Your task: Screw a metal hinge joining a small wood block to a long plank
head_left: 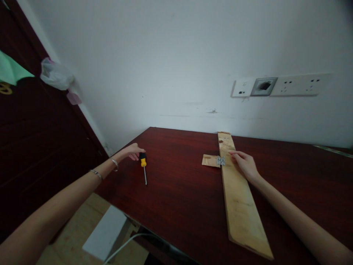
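Your left hand [134, 151] lies at the nine o'clock side of the dark red wooden table [179, 206]. Its fingers are loosely curled, their tips meeting the black butt of the yellow-and-black-handled screwdriver [143, 164]; whether they actually pinch it cannot be told. The screwdriver lies flat on the table, metal shaft pointing to six o'clock, toward you. Your right hand [244, 163] rests palm down and spread open on the long pale wooden plank [239, 206], gripping nothing, fingertips toward nine o'clock. The plank runs from twelve o'clock at the wall down to about five o'clock. Just beside your fingertips, at their nine o'clock, a small metal hinge [220, 160] joins the plank to a small pale wooden block [210, 161]. White wall sockets [300, 84] sit at one o'clock
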Demonstrator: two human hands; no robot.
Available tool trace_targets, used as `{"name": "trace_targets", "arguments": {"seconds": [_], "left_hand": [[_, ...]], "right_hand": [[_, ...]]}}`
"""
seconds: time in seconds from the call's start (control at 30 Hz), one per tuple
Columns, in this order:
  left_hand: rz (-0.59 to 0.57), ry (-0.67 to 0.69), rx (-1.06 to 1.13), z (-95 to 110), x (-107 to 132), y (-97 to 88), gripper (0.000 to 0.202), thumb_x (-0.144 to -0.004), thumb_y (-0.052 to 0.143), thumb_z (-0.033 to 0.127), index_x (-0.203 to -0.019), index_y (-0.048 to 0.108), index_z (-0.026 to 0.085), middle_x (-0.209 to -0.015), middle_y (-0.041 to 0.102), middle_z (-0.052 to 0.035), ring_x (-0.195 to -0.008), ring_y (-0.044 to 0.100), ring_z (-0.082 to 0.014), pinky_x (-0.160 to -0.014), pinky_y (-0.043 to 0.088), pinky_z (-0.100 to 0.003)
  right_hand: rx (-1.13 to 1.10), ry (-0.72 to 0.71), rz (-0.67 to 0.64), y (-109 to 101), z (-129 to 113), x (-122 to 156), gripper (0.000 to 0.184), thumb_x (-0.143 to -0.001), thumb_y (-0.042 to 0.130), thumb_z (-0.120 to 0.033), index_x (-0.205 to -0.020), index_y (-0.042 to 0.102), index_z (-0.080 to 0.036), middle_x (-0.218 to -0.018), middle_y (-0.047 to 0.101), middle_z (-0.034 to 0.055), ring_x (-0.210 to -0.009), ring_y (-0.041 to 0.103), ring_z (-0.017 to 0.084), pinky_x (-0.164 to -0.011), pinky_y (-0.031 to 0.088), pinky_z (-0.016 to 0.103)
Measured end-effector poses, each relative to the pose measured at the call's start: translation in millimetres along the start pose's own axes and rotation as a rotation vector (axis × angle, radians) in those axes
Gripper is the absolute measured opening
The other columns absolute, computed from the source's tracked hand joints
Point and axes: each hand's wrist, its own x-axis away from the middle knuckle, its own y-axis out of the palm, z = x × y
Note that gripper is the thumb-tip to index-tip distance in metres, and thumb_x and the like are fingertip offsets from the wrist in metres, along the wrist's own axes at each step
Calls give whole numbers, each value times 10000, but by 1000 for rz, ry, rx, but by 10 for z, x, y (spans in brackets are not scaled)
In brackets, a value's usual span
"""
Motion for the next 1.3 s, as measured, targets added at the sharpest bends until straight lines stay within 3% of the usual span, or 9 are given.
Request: {"name": "trace_targets", "arguments": {"seconds": [0.47,0.73,0.87,0.97,1.1,1.23,1.3], "left_hand": [[108,5,-216,154,-127,186,259,-666,692,360,-636,595,122,-521,613,-97,-588,677,-262,-497,550,-288],[114,10,-192,268,-42,217,235,-640,708,313,-618,605,102,-486,593,-95,-573,667,-262,-505,562,-301],[90,55,-135,417,48,145,249,-702,653,336,-700,629,88,-551,626,-84,-587,665,-207,-557,564,-276],[62,160,-41,649,137,68,267,-751,598,337,-813,647,81,-616,648,-69,-577,648,-161,-602,565,-280],[49,315,51,1172,341,25,321,-771,593,328,-971,632,80,-676,659,-65,-575,633,-153,-609,562,-310],[45,531,158,1797,656,122,461,-781,607,302,-1180,523,88,-786,672,-87,-615,638,-156,-611,552,-330],[23,671,211,2083,811,229,464,-778,622,290,-1181,504,93,-824,666,-96,-614,633,-146,-586,540,-315]], "right_hand": [[-14,15,11,10,-37,2,296,-641,570,-328,-824,730,-158,-828,715,77,-633,591,169,-634,462,313],[-51,20,21,16,-64,-1,276,-625,574,-313,-795,732,-164,-781,709,61,-612,578,160,-617,464,307],[-84,45,29,19,-92,-6,266,-618,581,-310,-774,731,-156,-668,678,47,-559,558,151,-568,454,299],[-132,44,39,21,-153,11,266,-629,571,-318,-772,721,-151,-735,686,61,-582,565,147,-553,461,292],[-180,-17,82,-6,-360,44,249,-671,554,-337,-768,704,-163,-831,688,68,-695,581,159,-570,466,273],[-217,-94,76,-60,-714,85,211,-691,583,-329,-784,704,-183,-831,688,48,-733,587,154,-593,470,258],[-289,-136,44,-85,-907,120,196,-690,617,-330,-781,701,-178,-812,686,51,-722,589,152,-595,469,261]]}}
